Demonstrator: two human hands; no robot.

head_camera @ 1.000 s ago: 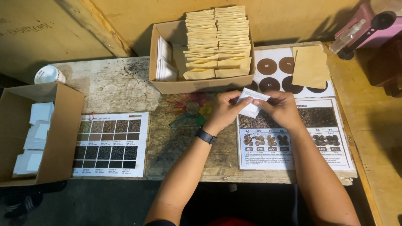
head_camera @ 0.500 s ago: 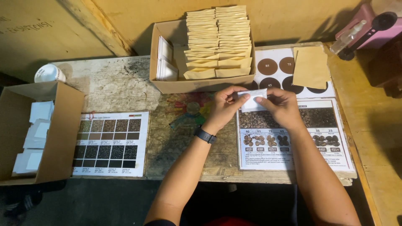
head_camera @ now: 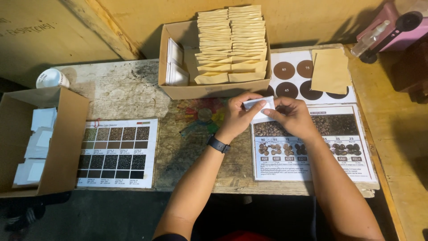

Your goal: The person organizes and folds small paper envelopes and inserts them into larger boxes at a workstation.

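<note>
The small packet [head_camera: 258, 107] held between the left hand [head_camera: 238, 117] and the right hand [head_camera: 292, 117] is white. The wristband [head_camera: 218, 144] is black. The cardboard box [head_camera: 178, 91] is brown and carries tan envelopes [head_camera: 232, 42] in overlapping rows, with white packets [head_camera: 174, 64] at one end. The side box [head_camera: 67, 147] is brown, with white packets [head_camera: 38, 143] inside. The chart sheet [head_camera: 118, 151] is white with a grid of brown-to-black squares. The circle sheet [head_camera: 294, 80] is white with dark brown discs. The loose envelope [head_camera: 330, 71] is tan. The table [head_camera: 120, 89] is grey, weathered wood.
</note>
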